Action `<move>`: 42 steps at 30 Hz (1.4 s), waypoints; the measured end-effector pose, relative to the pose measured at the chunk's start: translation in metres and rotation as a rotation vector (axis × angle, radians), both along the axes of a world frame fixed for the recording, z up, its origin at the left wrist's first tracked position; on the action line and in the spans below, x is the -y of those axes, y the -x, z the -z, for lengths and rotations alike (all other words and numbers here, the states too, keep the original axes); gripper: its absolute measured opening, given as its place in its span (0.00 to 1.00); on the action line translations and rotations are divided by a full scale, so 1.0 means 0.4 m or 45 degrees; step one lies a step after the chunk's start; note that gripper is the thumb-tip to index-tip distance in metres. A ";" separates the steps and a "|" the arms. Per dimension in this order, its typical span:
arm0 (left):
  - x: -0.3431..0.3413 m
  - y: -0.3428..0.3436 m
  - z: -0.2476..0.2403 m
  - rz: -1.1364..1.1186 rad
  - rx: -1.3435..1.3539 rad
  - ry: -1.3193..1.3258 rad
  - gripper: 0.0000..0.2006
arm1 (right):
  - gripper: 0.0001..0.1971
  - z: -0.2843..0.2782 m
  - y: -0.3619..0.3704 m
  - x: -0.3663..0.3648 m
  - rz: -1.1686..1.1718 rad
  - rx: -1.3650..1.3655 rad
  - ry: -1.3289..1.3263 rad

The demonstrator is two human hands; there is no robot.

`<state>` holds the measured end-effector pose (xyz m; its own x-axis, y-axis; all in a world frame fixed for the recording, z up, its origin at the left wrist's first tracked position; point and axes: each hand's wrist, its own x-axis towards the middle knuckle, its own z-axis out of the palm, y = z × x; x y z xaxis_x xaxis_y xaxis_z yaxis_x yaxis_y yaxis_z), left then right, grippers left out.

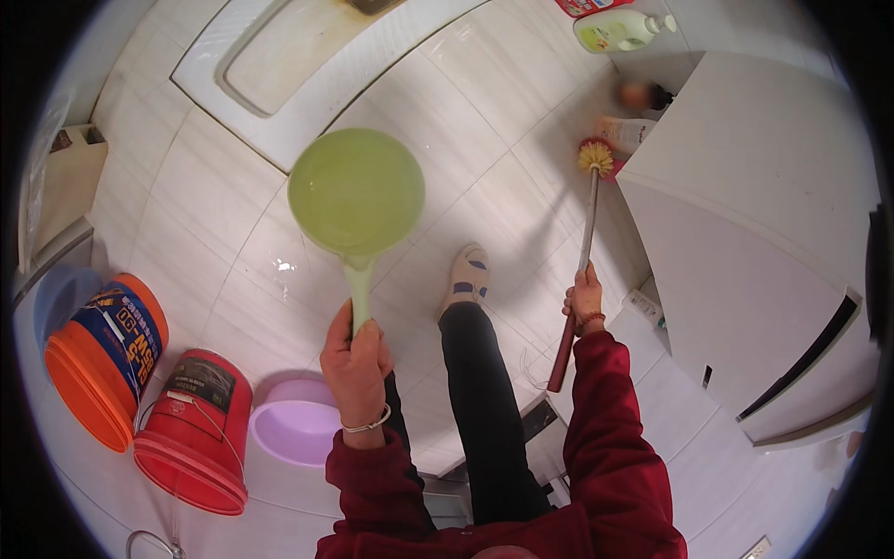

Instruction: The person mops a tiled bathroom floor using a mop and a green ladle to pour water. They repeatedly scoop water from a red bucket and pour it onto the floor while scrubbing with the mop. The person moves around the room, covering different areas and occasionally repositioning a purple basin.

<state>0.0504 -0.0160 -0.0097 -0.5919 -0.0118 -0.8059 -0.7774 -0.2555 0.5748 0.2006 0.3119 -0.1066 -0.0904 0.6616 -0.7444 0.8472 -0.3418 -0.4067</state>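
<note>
My left hand [358,363] is wrapped round the handle of a pale green water dipper [356,191]. The dipper is held out over the tiled floor, its round bowl facing up; there seems to be clear water in it. In my right hand [585,300] is a long-handled scrubbing brush [590,219], gripped near its dark red lower end. Its round head of yellow and red bristles points away from me, beside the white cabinet. At the far left of the dipper lies a white squat toilet [209,70] with brownish stains in its basin.
An orange bucket [88,387], a red bucket [191,438] and a purple basin [296,424] stand at the left. On the right is a white cabinet [736,224], with bottles beside it. A green-labelled bottle [615,31] stands farther back. My shoe [468,275] is on wet-looking tiles.
</note>
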 end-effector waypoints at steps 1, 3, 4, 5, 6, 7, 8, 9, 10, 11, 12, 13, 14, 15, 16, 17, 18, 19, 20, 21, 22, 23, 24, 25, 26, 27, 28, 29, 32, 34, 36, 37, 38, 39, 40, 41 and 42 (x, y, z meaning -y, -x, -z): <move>-0.005 0.001 -0.002 -0.015 0.008 0.014 0.15 | 0.21 0.005 0.001 0.011 -0.021 0.003 -0.021; -0.018 0.005 -0.006 -0.045 0.020 0.043 0.15 | 0.23 0.022 -0.001 0.066 -0.013 -0.045 0.011; -0.019 0.006 -0.006 -0.042 0.015 0.051 0.15 | 0.24 0.013 0.005 0.118 -0.011 -0.016 0.050; -0.021 0.008 -0.004 -0.035 0.016 0.046 0.15 | 0.23 -0.011 0.007 0.156 0.005 -0.026 0.155; -0.015 0.009 0.000 -0.028 0.014 0.053 0.15 | 0.23 -0.057 0.043 0.207 -0.054 0.037 0.245; -0.011 0.009 0.001 -0.036 0.017 0.038 0.15 | 0.23 -0.095 0.049 0.238 -0.049 0.022 0.362; -0.011 0.008 0.005 -0.048 0.018 0.020 0.15 | 0.23 -0.131 0.063 0.254 -0.054 0.083 0.451; -0.009 0.006 0.006 -0.057 0.020 0.015 0.15 | 0.23 -0.146 0.062 0.256 -0.075 0.078 0.445; -0.011 0.006 0.004 -0.057 0.014 0.024 0.15 | 0.23 -0.153 0.059 0.252 -0.097 0.073 0.441; -0.015 0.007 -0.001 -0.058 0.009 0.035 0.15 | 0.24 -0.138 0.041 0.227 -0.041 -0.003 0.344; -0.018 0.008 -0.004 -0.059 0.005 0.042 0.15 | 0.24 -0.120 0.018 0.189 0.017 -0.076 0.245; -0.017 0.008 -0.005 -0.055 0.006 0.035 0.15 | 0.22 -0.110 0.021 0.157 0.074 -0.108 0.160; -0.014 0.009 -0.005 -0.052 0.006 0.027 0.14 | 0.19 -0.097 0.030 0.127 0.067 -0.087 0.152; -0.019 0.012 -0.005 -0.038 0.010 0.003 0.14 | 0.17 -0.078 0.001 0.125 0.096 -0.040 0.144; -0.023 0.013 -0.005 -0.030 0.009 0.014 0.14 | 0.16 -0.067 0.000 0.143 0.115 -0.004 0.155; -0.028 0.015 -0.004 -0.020 0.008 0.024 0.14 | 0.17 -0.061 -0.014 0.191 0.028 0.036 0.167; -0.037 0.012 -0.007 -0.013 0.016 0.031 0.14 | 0.19 -0.056 -0.036 0.230 0.040 0.058 0.194; -0.035 0.007 -0.005 -0.014 0.021 0.031 0.14 | 0.19 -0.082 -0.007 0.268 0.041 0.031 0.373; -0.027 0.006 0.003 -0.010 0.023 0.020 0.14 | 0.20 -0.133 0.033 0.296 0.047 -0.001 0.541; -0.023 0.006 0.007 -0.016 0.017 0.019 0.13 | 0.20 -0.169 0.058 0.299 0.014 0.017 0.600; -0.024 0.007 0.010 -0.013 0.013 0.005 0.14 | 0.20 -0.198 0.079 0.301 -0.017 0.036 0.658; -0.024 0.008 0.012 -0.011 0.010 -0.008 0.14 | 0.20 -0.211 0.089 0.300 -0.049 0.056 0.717; -0.022 0.006 0.011 -0.008 0.013 -0.016 0.14 | 0.22 -0.205 0.054 0.273 -0.107 0.003 0.606; -0.017 0.004 0.010 -0.015 0.011 0.031 0.14 | 0.21 -0.197 0.034 0.242 -0.019 -0.004 0.568; -0.020 0.008 0.008 -0.016 0.014 0.062 0.14 | 0.21 -0.195 0.016 0.208 0.076 -0.006 0.514; -0.023 0.010 0.008 -0.010 0.022 0.085 0.15 | 0.20 -0.186 -0.009 0.182 0.130 0.046 0.377; -0.024 0.013 0.007 -0.002 0.030 0.070 0.15 | 0.19 -0.176 -0.032 0.154 0.180 0.101 0.231; -0.024 0.012 0.007 0.004 0.030 0.070 0.15 | 0.17 -0.155 -0.063 0.129 0.200 0.100 0.294; -0.043 0.014 0.009 0.013 0.040 0.074 0.14 | 0.17 -0.108 -0.088 0.160 0.131 0.047 0.351; -0.051 0.010 0.010 0.014 0.045 0.082 0.12 | 0.16 -0.071 -0.040 0.188 0.133 -0.069 0.607; -0.060 0.007 0.020 -0.003 0.022 0.079 0.10 | 0.22 -0.077 0.047 0.230 -0.225 0.000 0.613; -0.054 0.010 0.024 0.003 0.018 0.068 0.12 | 0.23 -0.117 0.112 0.256 -0.271 0.005 0.613; -0.048 0.013 0.026 0.011 0.017 0.052 0.13 | 0.23 -0.141 0.139 0.266 -0.316 0.012 0.607; -0.046 0.017 0.024 0.020 0.019 0.029 0.14 | 0.23 -0.127 0.088 0.250 -0.341 -0.018 0.450; -0.042 0.015 0.025 0.037 0.010 0.039 0.14 | 0.23 -0.103 0.019 0.234 -0.370 -0.058 0.307; -0.038 0.016 0.027 0.042 0.005 0.047 0.14 | 0.23 -0.124 -0.027 0.216 -0.225 0.048 0.251; -0.035 0.013 0.025 0.045 0.002 0.058 0.14 | 0.22 -0.144 -0.092 0.196 -0.207 0.097 0.177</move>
<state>0.0451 -0.0021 -0.0198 -0.5915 -0.0279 -0.8058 -0.7863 -0.2012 0.5841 0.2375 0.2336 -0.0490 -0.1275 0.5337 -0.8360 0.9224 -0.2460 -0.2977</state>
